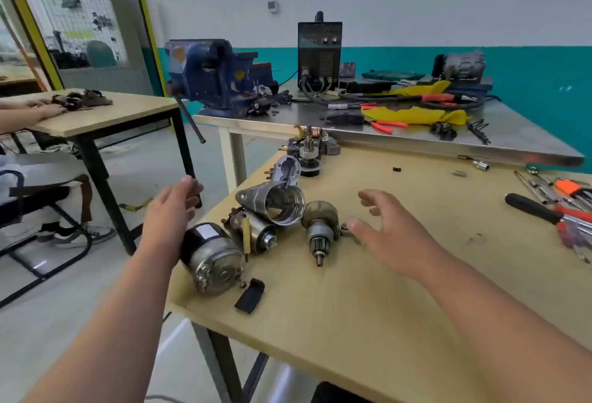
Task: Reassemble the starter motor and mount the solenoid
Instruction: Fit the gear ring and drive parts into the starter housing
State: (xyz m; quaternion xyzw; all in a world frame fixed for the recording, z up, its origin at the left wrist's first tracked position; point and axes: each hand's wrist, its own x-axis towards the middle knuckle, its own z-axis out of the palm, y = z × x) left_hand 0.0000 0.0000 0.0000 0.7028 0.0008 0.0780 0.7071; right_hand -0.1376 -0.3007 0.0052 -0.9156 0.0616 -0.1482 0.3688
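Starter motor parts lie on a wooden table point(368, 306). The motor body point(213, 256), black and silver, sits at the left edge. Beside it lies the solenoid point(256, 232) with a yellow strip. Behind stands the shiny nose housing point(278, 200), mouth toward me. The drive pinion gear point(320, 229) lies to its right. Another partly assembled starter point(309, 149) stands at the far corner. My left hand point(173, 210) hovers off the table's left edge, fingers relaxed, holding nothing. My right hand point(387, 229) hovers just right of the pinion, fingers spread, empty.
A black plastic cover point(250, 296) lies near the motor body. Screwdrivers and hex keys point(563, 210) sit at the right edge. Behind is a steel bench point(416, 133) with a blue vise point(211, 72), a welder point(319, 50) and pliers. Another person's hands point(38, 107) work at a left table.
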